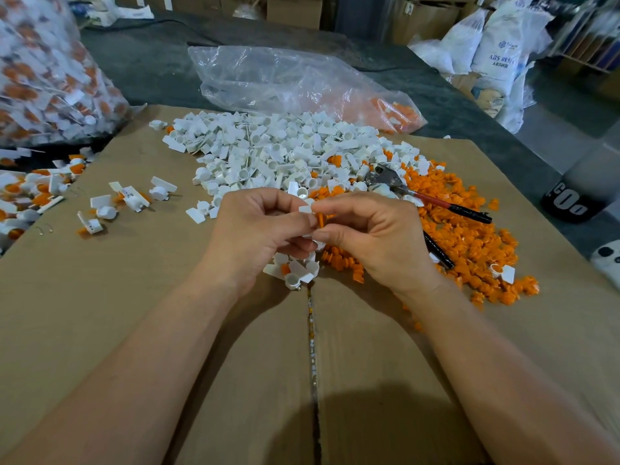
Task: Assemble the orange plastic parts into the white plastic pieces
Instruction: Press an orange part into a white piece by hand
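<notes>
Grip state: left hand [265,226] pinches a white piece [306,209] in curled fingers. Right hand [372,236] pinches an orange part [321,219] against it. The two parts touch, but seating cannot be confirmed. Beyond the hands, a large white pile [285,156] and an orange pile [469,236] lie unassembled on the cardboard [134,330]. Finished units [23,196] lie at the left edge, below a filled bag [40,72]. Judged progress: partial, with much stock left.
</notes>
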Motion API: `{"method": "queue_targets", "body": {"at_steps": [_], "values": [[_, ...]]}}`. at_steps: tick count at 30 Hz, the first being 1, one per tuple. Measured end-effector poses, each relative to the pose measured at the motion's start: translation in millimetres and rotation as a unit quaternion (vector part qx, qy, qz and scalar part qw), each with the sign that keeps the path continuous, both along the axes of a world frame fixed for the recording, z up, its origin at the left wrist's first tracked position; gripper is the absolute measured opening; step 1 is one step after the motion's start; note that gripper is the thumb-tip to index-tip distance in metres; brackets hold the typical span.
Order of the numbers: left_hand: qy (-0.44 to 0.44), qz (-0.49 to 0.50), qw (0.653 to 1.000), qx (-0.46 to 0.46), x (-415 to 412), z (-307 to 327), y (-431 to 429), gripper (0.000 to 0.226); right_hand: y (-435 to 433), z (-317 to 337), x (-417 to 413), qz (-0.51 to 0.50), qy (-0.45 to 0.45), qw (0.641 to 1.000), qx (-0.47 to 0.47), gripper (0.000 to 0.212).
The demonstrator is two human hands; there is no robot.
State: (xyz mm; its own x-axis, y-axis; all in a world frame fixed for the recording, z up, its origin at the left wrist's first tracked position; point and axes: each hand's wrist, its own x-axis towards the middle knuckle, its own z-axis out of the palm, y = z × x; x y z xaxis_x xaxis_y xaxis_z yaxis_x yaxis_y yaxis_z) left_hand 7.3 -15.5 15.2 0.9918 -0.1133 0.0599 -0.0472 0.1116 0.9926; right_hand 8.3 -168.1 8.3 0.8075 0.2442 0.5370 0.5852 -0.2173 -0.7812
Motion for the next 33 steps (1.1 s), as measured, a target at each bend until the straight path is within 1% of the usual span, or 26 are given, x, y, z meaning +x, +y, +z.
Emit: {"method": "queue_targets", "body": {"at_steps": [4, 7, 12, 16, 19, 24, 33], "values": [[-0.004, -0.001, 1.000, -0.013, -0.2, 1.5, 0.6, 0.014, -1.9, 2.9, -1.4, 0.001, 0.051, 0.999, 0.008, 0.044], [-0.004, -0.005, 1.000, -0.020, -1.1, 2.8, 1.3, 0.014, -2.5, 4.0, -1.6, 0.004, 0.066, 0.998, 0.014, 0.044], [-0.001, -0.004, 1.000, -0.020, -1.5, 4.0, 1.3, 0.014, -1.6, 3.4, -1.2, 0.017, 0.068, 0.997, 0.027, 0.040], [0.011, 0.003, 1.000, -0.020, 0.4, 3.5, 1.6, 0.026, 0.1, 2.6, -2.0, 0.022, 0.059, 0.998, 0.026, 0.041], [0.021, -0.001, 1.000, -0.020, 1.2, 3.5, 1.9, 0.028, -0.2, 1.6, -1.3, 0.021, 0.066, 0.997, 0.023, 0.042], [0.039, -0.007, 0.999, -0.029, 1.7, 4.1, 2.3, 0.030, -1.8, 0.4, 0.1, 0.015, 0.080, 0.997, 0.012, 0.042], [0.054, -0.017, 0.998, -0.039, 1.5, 4.5, 2.9, 0.028, -3.4, 0.0, 1.7, 0.009, 0.066, 0.998, -0.002, 0.039]]}}
